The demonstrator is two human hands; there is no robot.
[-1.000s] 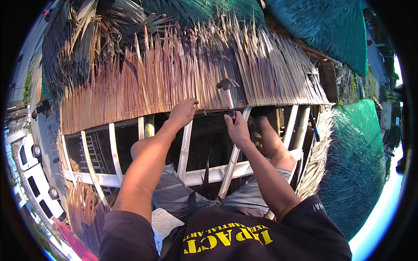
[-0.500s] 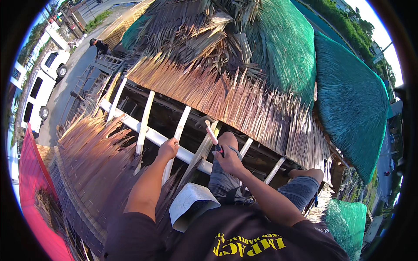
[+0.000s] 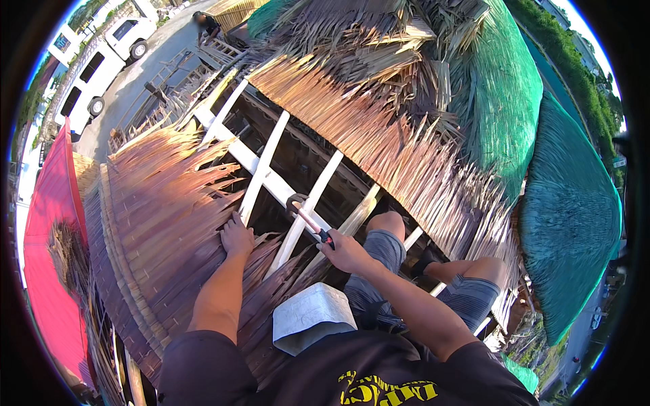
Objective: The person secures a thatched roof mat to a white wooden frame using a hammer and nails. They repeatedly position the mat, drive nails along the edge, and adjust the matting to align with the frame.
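My right hand (image 3: 344,254) is closed round the grip of a hammer (image 3: 311,222), which has a dark grip and a pale shaft. The hammer's dark head lies over a pale wooden rafter (image 3: 323,177), near a long white beam (image 3: 274,184). At the ragged edge of the lower thatch panel (image 3: 159,196), my left hand (image 3: 237,238) rests on the leaves with its fingers apart, beside the foot of another rafter (image 3: 269,159). A bent sheet-metal box (image 3: 308,310) sits at my waist, its inside hidden.
Dark gaps open between the rafters, and my legs (image 3: 386,260) straddle the frame. Above runs an upper thatch band (image 3: 365,125). Green netting (image 3: 504,101) covers thatch at right. A red cover (image 3: 51,223) lies left; a person (image 3: 206,26) stands below beyond the roof.
My left hand has moved down and left from a rafter to the thatch edge. The hammer has swung left onto a rafter, still in my right hand. The view has shifted.
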